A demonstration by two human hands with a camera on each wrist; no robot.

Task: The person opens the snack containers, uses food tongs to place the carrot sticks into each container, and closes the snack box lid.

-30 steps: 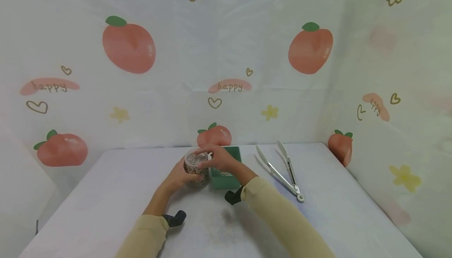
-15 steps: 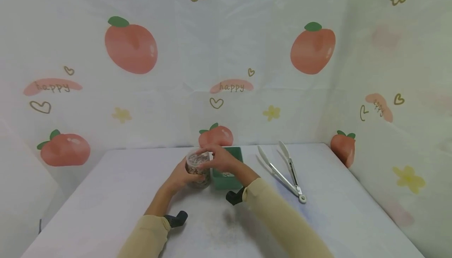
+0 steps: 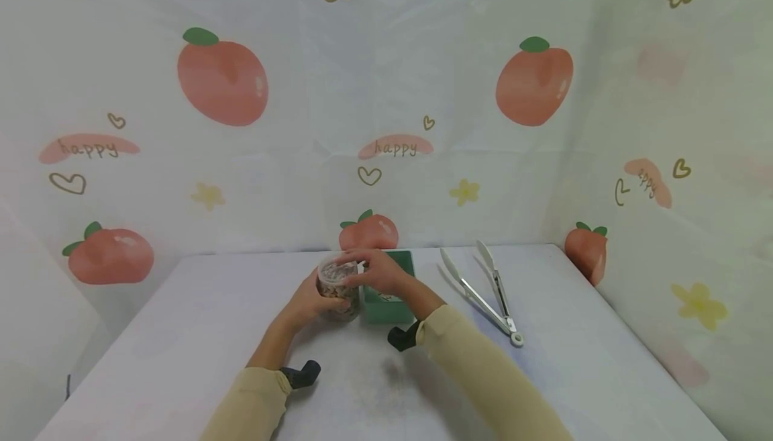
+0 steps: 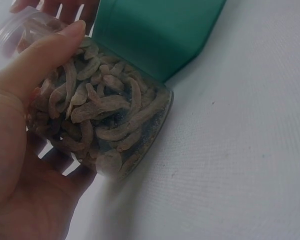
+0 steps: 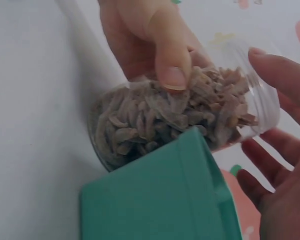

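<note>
A clear plastic jar stands on the white table, filled with brown, dried, curled pieces that show well in the left wrist view. My left hand grips its side, thumb across the front and fingers behind. Over the top, my right hand holds the clear lid with curled thumb and fingers. Touching or very near the jar on its right is a green box, open at the top. A little of what lies inside it shows, too small to tell.
Silver tongs with pale tips lie spread on the table to the right of the box. Behind rises a white backdrop printed with peaches. A dark camera mount sits on each wrist.
Both hands stay at the jar, and the fingers of my right hand shift only slightly at the lid. The jar, box and tongs keep their places; the head view drifts a little.
</note>
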